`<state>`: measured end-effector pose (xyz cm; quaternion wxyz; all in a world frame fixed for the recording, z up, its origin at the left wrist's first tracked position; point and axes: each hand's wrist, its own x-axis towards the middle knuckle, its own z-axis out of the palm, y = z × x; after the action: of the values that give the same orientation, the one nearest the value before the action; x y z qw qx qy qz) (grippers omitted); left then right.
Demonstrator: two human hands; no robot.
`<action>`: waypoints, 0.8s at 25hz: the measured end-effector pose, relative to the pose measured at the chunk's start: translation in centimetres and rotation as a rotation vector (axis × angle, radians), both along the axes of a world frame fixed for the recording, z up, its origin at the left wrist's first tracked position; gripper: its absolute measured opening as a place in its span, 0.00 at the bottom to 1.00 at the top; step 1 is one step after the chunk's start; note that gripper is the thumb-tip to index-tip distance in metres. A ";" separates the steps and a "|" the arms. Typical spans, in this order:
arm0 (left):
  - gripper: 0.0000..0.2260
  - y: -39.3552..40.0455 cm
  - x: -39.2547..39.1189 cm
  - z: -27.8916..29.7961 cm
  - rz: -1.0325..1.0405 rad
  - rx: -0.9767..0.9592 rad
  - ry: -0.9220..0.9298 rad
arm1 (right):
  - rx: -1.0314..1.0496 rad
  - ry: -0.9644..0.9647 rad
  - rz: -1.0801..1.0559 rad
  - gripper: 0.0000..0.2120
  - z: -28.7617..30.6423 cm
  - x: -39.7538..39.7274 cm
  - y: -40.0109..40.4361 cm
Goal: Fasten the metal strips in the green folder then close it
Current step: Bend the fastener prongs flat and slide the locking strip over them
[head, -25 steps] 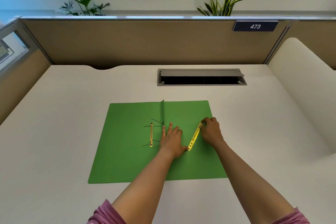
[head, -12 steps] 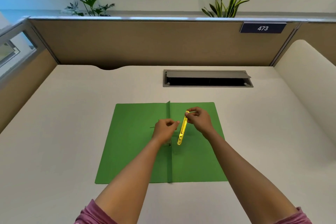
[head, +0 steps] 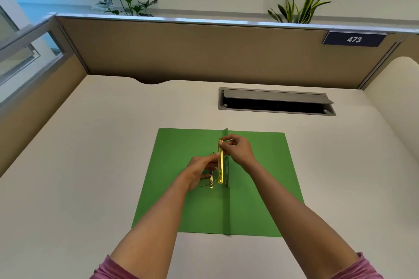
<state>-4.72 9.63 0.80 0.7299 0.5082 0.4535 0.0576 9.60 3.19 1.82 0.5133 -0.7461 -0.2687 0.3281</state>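
Fingers of the left hand pinch a thin prong by the fixed strip on the open green folder; the right hand pinches the loose brass bar. Line up its holes first.

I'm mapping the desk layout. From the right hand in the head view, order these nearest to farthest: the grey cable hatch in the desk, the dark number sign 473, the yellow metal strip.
1. Yellow metal strip: pinched at its top end by the right hand.
2. Grey cable hatch: beyond the hand, set in the desk.
3. Dark number sign 473: on the partition, far right.
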 end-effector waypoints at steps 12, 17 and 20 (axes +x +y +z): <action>0.01 0.4 -0.6 -0.8 0.068 -0.119 -0.111 | -0.107 -0.336 0.203 0.08 -3.0 -0.8 -1.7; 0.02 0.3 -0.5 -0.8 0.077 -0.122 -0.110 | -0.050 -0.366 0.147 0.03 -3.3 -1.0 -1.7; 0.02 0.3 -0.4 -0.8 0.090 -0.116 -0.104 | -0.036 -0.360 0.113 0.03 -3.3 -0.8 -1.8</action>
<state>-5.15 9.90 -0.01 0.7773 0.4407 0.4399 0.0904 8.76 1.41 -1.49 0.4244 -0.7855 -0.3917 0.2222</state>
